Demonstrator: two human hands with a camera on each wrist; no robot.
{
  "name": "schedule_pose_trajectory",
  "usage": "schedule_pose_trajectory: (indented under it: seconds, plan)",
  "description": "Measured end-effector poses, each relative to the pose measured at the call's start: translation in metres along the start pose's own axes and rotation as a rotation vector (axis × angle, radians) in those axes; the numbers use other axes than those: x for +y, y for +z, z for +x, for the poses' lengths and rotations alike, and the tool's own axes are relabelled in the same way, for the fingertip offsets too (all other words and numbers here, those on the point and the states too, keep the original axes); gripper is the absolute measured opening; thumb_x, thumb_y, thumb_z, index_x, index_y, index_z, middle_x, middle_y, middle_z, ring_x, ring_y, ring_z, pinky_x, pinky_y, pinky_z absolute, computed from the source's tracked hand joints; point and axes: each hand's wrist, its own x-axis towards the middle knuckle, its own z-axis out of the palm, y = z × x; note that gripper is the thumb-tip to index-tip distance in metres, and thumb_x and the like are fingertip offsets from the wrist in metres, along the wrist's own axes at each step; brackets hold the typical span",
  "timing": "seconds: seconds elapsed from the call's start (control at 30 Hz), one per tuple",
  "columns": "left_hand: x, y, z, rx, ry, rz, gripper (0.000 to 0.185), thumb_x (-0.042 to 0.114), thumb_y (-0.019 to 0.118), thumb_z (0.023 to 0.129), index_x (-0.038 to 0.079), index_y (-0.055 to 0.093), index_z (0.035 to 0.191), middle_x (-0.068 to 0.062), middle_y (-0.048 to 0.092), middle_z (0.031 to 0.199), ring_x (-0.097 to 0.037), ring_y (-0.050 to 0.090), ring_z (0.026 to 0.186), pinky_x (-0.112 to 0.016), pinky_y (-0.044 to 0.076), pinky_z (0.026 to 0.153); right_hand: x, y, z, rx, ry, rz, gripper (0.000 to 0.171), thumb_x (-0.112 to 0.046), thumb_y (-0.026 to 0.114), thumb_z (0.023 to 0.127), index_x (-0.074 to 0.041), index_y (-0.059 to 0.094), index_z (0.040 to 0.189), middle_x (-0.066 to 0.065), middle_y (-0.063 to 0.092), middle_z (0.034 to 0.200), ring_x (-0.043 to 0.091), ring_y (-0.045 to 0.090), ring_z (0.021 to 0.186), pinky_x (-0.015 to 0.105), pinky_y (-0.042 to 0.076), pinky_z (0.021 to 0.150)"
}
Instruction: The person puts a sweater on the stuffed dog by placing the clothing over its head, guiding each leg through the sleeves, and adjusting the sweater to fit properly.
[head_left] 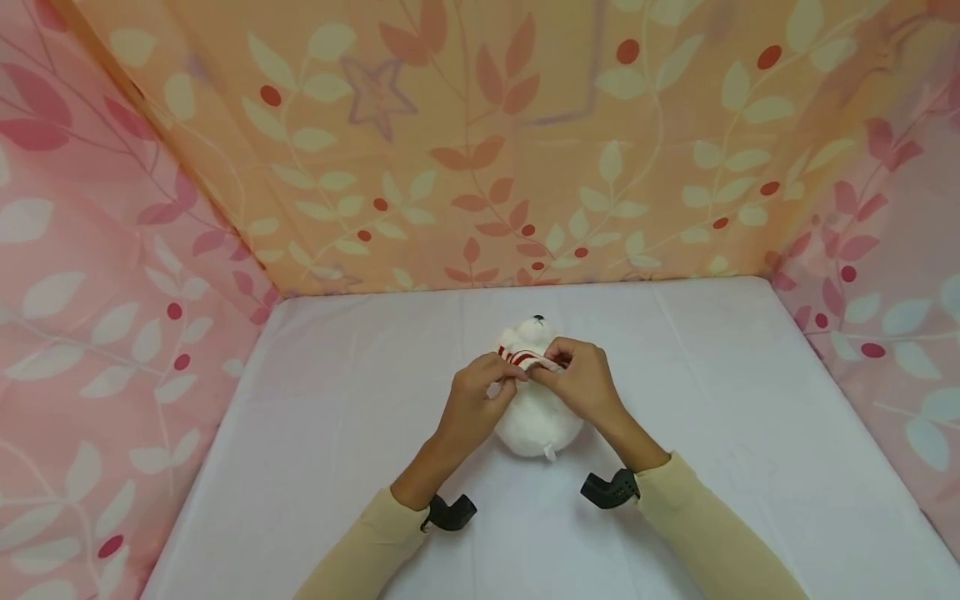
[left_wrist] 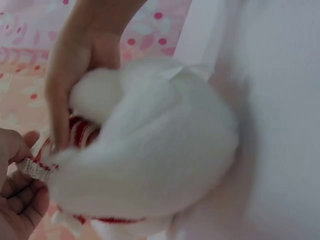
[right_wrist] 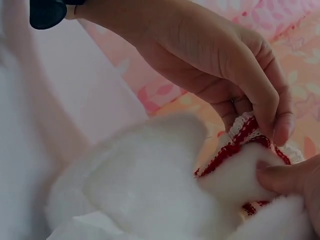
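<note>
From the head view we see a white plush bear (head_left: 536, 408) lying on the white-covered tabletop (head_left: 750, 433), near its middle, head pointing toward the far orange leaf-print backdrop (head_left: 480, 142). Around its neck sits a red-and-white striped knit scarf (head_left: 522, 357). Our left hand (head_left: 477, 400) and right hand (head_left: 581, 379) meet over the scarf, fingers curled, each pinching the knit at the bear's neck. Both arms wear beige sleeves (head_left: 712, 533), and a black camera mount (head_left: 611, 489) sits at each wrist. Pink leaf-print panels (head_left: 97, 317) close in the 2 sides.

From the left wrist view, the bear (left_wrist: 160, 160) fills most of the frame, its rounded back toward us. The right hand (left_wrist: 82, 65) reaches down from above, its fingers (left_wrist: 59, 125) pressed into the striped scarf (left_wrist: 82, 132) beside the bear's head. At the lower left edge, the left hand (left_wrist: 17, 200) holds a white knitted edge of the scarf between thumb and curled fingers.

From the right wrist view, the left hand (right_wrist: 225, 65) comes across the top, its grip clamped on the scarf (right_wrist: 245, 135), fingertips pinching the red-and-white edge. A thumb of the right hand (right_wrist: 292, 180) presses the white fur of the bear (right_wrist: 150, 190) just below the scarf, at the lower right.
</note>
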Motion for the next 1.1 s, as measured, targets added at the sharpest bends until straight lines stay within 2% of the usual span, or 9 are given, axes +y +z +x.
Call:
schedule_pose_trajectory:
  seconds: [0.1,0.23,0.47,0.6,0.7,0.8,0.93,1.03,1.1]
  plan:
    - [0.003,0.005,0.000,-0.003,0.108,0.055,0.022,-0.013,0.068,0.085,0.006,0.077,0.088,-0.001,0.064,0.091,-0.014,0.056,0.085,-0.023,0.048,0.072,-0.001,0.002,0.001,0.007,-0.018,-0.010,0.025,-0.007,0.084,0.074,-0.013,0.062,0.065,-0.005,0.058,0.062,0.014,0.050,0.065,0.026,0.040,0.058]
    - [0.007,0.007,0.001,-0.052,0.253,0.152,0.019,-0.009,0.069,0.088,0.008,0.077,0.084,-0.003,0.063,0.092,-0.016,0.057,0.089,-0.026,0.048,0.080,-0.003,0.005,0.002,0.019,-0.045,-0.023,0.032,-0.003,0.080,0.075,-0.013,0.055,0.058,-0.005,0.049,0.056,0.013,0.044,0.056,0.025,0.033,0.050]
    - [0.008,0.012,0.003,-0.116,0.342,0.210,0.024,-0.009,0.067,0.088,0.013,0.072,0.079,0.000,0.065,0.095,-0.016,0.059,0.095,-0.031,0.047,0.086,-0.002,0.013,0.001,0.053,-0.070,-0.080,0.037,0.011,0.061,0.065,-0.016,0.040,0.052,-0.010,0.028,0.052,0.008,0.028,0.051,0.024,0.022,0.045]
    - [0.006,0.014,0.002,-0.133,0.337,0.224,0.022,-0.006,0.070,0.089,0.014,0.073,0.081,0.000,0.066,0.096,-0.016,0.061,0.098,-0.031,0.048,0.088,0.004,0.013,0.001,0.042,-0.115,-0.100,0.040,0.012,0.063,0.071,-0.016,0.041,0.054,-0.009,0.028,0.054,0.009,0.027,0.053,0.024,0.023,0.046]
    - [0.004,0.015,0.000,-0.102,0.289,0.209,0.017,-0.004,0.073,0.088,0.012,0.076,0.087,-0.001,0.067,0.097,-0.016,0.061,0.096,-0.030,0.049,0.087,0.007,0.006,0.001,0.004,-0.145,-0.060,0.032,0.006,0.075,0.079,-0.014,0.055,0.064,-0.008,0.048,0.059,0.009,0.044,0.058,0.022,0.037,0.051]
    - [0.001,0.013,-0.001,-0.069,0.249,0.173,0.015,-0.004,0.074,0.088,0.010,0.077,0.093,-0.002,0.067,0.099,-0.017,0.060,0.095,-0.029,0.050,0.086,0.008,-0.004,0.002,-0.066,-0.169,-0.017,0.020,0.006,0.077,0.082,-0.010,0.069,0.091,-0.004,0.063,0.074,0.012,0.054,0.068,0.022,0.044,0.058]
    - [-0.002,0.011,-0.001,-0.063,0.230,0.108,0.017,-0.005,0.074,0.088,0.009,0.076,0.098,-0.002,0.066,0.101,-0.017,0.060,0.097,-0.029,0.051,0.087,0.008,-0.013,0.007,-0.198,-0.207,-0.026,0.042,0.011,0.066,0.086,-0.008,0.070,0.124,0.004,0.072,0.094,0.015,0.058,0.076,0.024,0.046,0.063]
    - [-0.005,0.011,-0.001,-0.076,0.228,0.065,0.018,-0.006,0.074,0.088,0.009,0.076,0.098,-0.001,0.066,0.102,-0.017,0.060,0.099,-0.030,0.050,0.089,0.007,-0.015,0.011,-0.261,-0.207,-0.057,0.044,0.012,0.061,0.084,-0.006,0.072,0.123,0.008,0.074,0.107,0.016,0.063,0.085,0.025,0.050,0.068]
    - [-0.005,0.011,-0.001,-0.084,0.222,0.039,0.018,-0.006,0.074,0.088,0.009,0.076,0.099,-0.001,0.066,0.102,-0.016,0.060,0.099,-0.031,0.049,0.091,0.007,-0.014,0.012,-0.263,-0.193,-0.069,0.036,0.010,0.065,0.083,-0.006,0.076,0.113,0.006,0.075,0.103,0.016,0.062,0.083,0.026,0.050,0.068]
